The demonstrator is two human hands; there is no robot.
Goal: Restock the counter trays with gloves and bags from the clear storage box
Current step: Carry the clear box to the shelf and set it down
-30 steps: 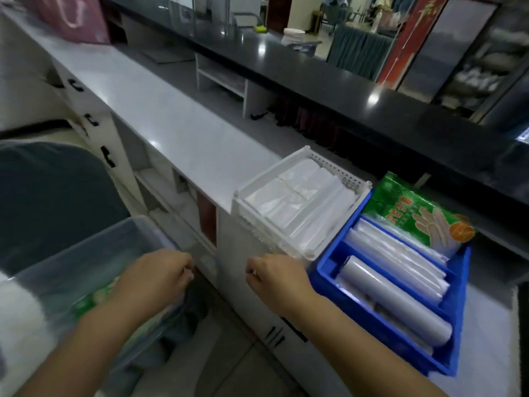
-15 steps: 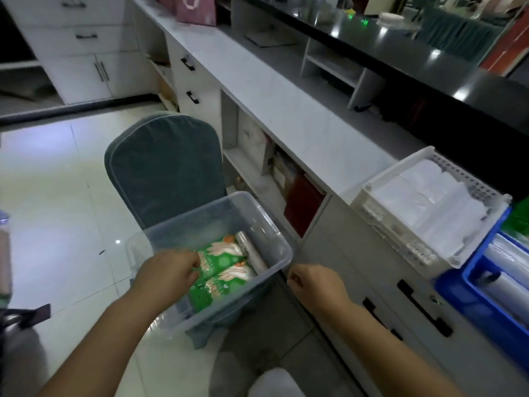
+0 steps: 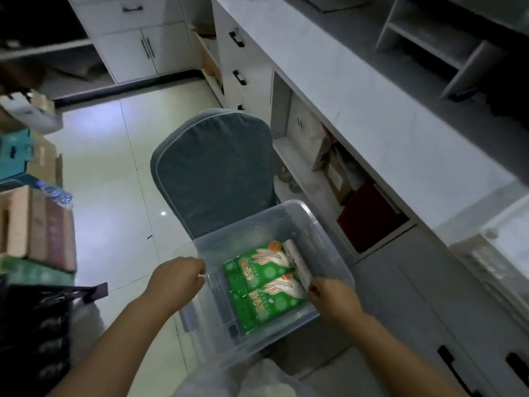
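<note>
Clear lidless box (image 3: 323, 239) stands in front of a grey-blue chair back (image 3: 214, 173); its support is hidden. Inside, two green glove packets (image 3: 257, 285) lie flat with a pale roll of bags (image 3: 297, 262) along their right edge. Left hand (image 3: 174, 282) grips the box's left rim. Right hand (image 3: 335, 299) reaches in, fingers curled at the roll's near end; grip not discernible. White tray (image 3: 492, 253) is blurred and cut off at right.

Green glove packs (image 3: 263, 285) (flat) in clear box (image 3: 323, 239)
</note>
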